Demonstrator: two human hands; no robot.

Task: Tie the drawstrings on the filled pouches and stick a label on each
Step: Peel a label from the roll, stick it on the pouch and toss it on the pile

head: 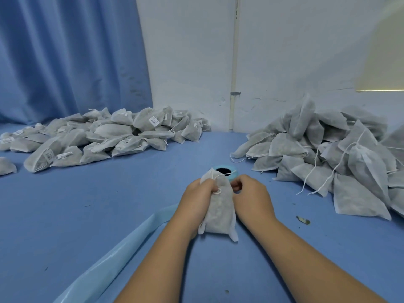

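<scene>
A filled white fabric pouch (220, 212) stands upright on the blue table in front of me. My left hand (200, 197) grips its gathered neck, with a loop of white drawstring (217, 191) showing at my fingers. My right hand (251, 196) is curled at the pouch's right side and pinches the string end there. Just behind the pouch lies a light-blue roll of labels (228, 172), half hidden by the pouch top.
A heap of labelled pouches (105, 136) lies at the back left. A larger heap of pouches with loose strings (332, 156) fills the right. A pale blue strip of backing paper (113, 256) runs along the table toward me. A blue curtain hangs at the left.
</scene>
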